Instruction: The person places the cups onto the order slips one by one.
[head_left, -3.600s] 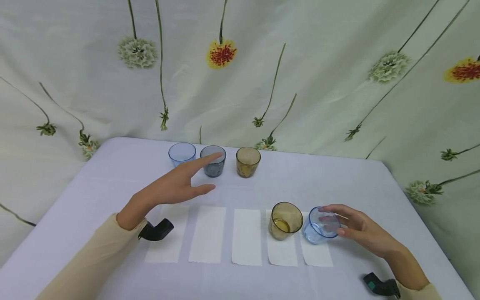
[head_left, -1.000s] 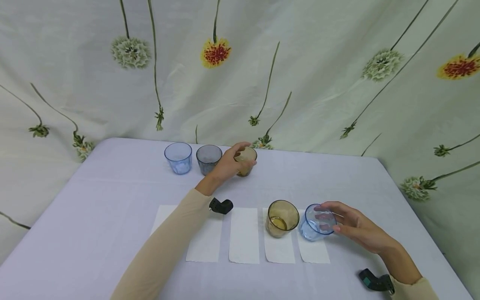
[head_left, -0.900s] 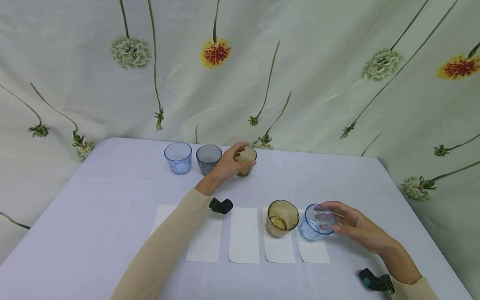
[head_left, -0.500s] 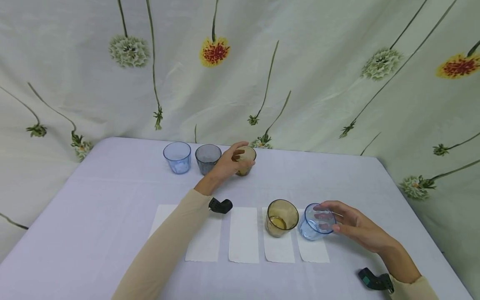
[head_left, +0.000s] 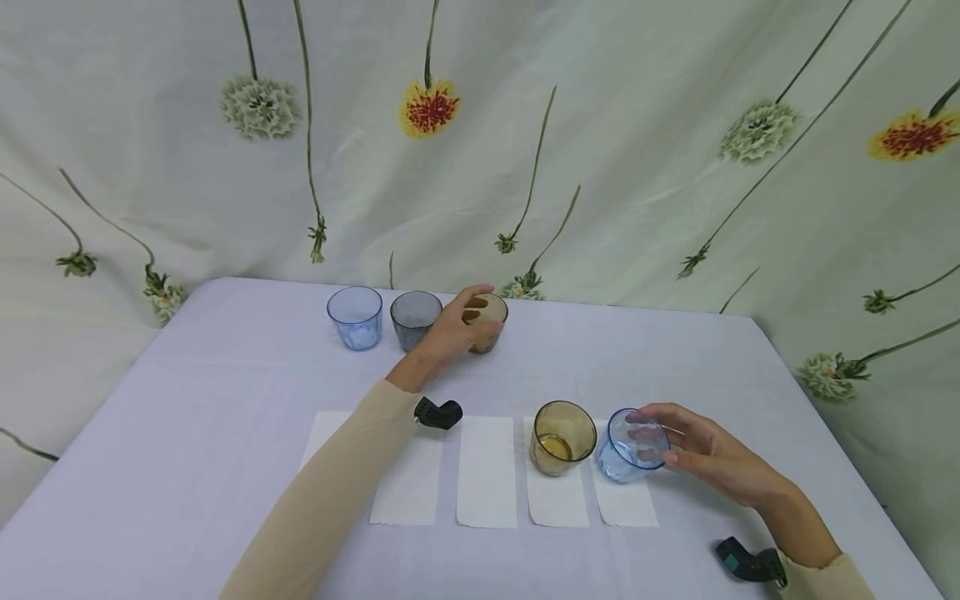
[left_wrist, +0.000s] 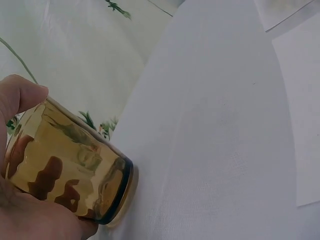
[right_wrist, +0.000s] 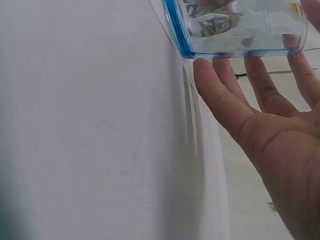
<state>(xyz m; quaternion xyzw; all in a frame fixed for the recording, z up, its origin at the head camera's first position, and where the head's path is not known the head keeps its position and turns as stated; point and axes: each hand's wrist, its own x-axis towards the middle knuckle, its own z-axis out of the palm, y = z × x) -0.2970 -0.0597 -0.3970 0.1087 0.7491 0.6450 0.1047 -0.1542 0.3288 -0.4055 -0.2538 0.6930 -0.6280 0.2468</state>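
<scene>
At the back of the table, my left hand (head_left: 447,335) holds a clear amber glass (head_left: 492,310), thumb on one side and fingers round the other. The left wrist view shows this amber glass (left_wrist: 75,160) with its base close over the white cloth. Nearer the front, my right hand (head_left: 716,457) has thumb and fingers round the right side of a light blue glass (head_left: 621,458) on the rightmost paper strip. In the right wrist view, several fingertips lie along the blue glass (right_wrist: 235,27); the thumb is mostly cut off by the frame edge.
A second amber glass (head_left: 551,454) stands left of the front blue one, on its own paper strip (head_left: 558,504). Along the back edge are a blue glass (head_left: 356,321) and a grey glass (head_left: 412,321), the latter partly behind the left hand. More white strips (head_left: 486,471) lie leftward.
My left hand has moved right, from over the back blue and grey glasses to the back amber glass, which has since shifted slightly left. The right hand stays at the front blue glass.
</scene>
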